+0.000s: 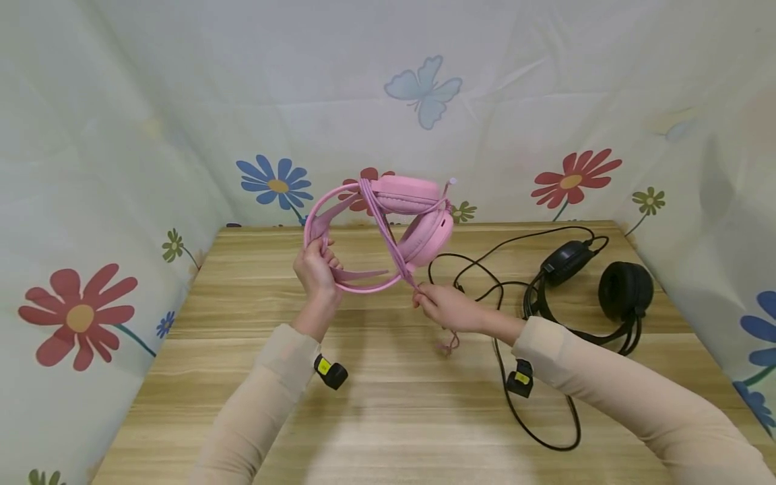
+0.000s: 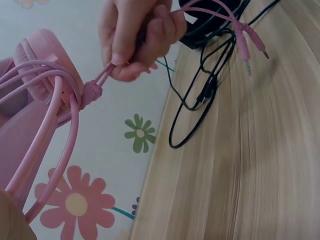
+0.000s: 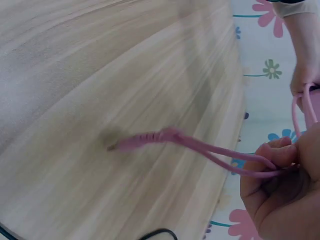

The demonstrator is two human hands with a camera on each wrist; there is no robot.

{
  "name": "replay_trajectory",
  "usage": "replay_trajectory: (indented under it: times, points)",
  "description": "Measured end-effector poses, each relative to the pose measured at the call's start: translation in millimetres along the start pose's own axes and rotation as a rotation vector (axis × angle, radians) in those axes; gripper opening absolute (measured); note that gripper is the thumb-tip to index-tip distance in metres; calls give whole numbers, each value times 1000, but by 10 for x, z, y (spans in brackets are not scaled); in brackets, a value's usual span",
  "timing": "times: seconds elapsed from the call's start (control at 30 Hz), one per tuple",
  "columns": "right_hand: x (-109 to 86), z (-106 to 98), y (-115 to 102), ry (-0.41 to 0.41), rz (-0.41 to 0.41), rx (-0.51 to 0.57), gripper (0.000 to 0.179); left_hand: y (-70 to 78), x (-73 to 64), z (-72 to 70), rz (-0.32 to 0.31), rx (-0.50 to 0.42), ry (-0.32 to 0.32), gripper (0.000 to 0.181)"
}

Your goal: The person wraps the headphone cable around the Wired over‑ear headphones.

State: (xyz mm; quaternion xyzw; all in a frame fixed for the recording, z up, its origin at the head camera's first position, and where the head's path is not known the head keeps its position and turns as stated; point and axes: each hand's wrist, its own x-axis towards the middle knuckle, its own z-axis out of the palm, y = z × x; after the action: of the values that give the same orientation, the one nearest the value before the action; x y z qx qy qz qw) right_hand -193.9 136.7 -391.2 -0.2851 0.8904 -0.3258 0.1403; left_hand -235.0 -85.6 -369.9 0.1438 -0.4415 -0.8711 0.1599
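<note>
A pink headset (image 1: 424,237) is held up above the table, its cable (image 1: 380,222) wound around the band and ear cups. My left hand (image 1: 318,268) grips the headband at its left end. At the lower right of the headset, my right hand (image 1: 451,306) pinches the pink cable near its splitter (image 2: 92,93). Two cable ends with audio plugs (image 2: 252,42) dangle below the right hand; in the right wrist view a plug (image 3: 131,142) hangs over the wood.
A black headset (image 1: 624,291) lies on the right of the wooden table (image 1: 254,404), its thin black cable (image 1: 502,364) looping toward the front under my right arm. Flower-printed cloth (image 1: 339,101) walls the back and sides.
</note>
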Motion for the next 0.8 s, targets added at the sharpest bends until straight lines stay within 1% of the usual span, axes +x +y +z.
replay_trajectory:
  times: [0.03,0.1,0.2,0.23,0.3,0.37,0.47,0.53,0.6,0.7,0.8]
  points:
    - [-17,-11,-7,-14,12,24,24,6,9,-3,9,6,12,19]
    - [-43,-30,-22,-37,23,37,24,13,30,-14,28,17,30,20]
    - [-82,-48,-44,-85,8,48,22,23,56,-37,70,45,62,19]
    - [-93,-54,-53,-91,-2,42,21,23,68,-48,78,52,75,19]
    - [-104,-73,-80,-78,-42,0,20,20,92,-75,83,62,99,18]
    - [-118,-112,-113,-54,-89,-49,18,7,109,-103,74,67,124,16]
    - [-136,-195,-178,-19,-142,-156,16,-18,120,-138,60,75,144,14]
    - [-152,-253,-217,0,-183,-266,14,-35,121,-155,59,85,151,13]
    - [-163,-300,-251,25,-207,-389,13,-48,118,-163,62,97,154,14]
    - [-162,-360,-289,94,-264,-605,14,-63,110,-173,64,112,162,15]
    - [-149,-408,-312,150,-338,-759,15,-81,100,-181,55,123,172,14]
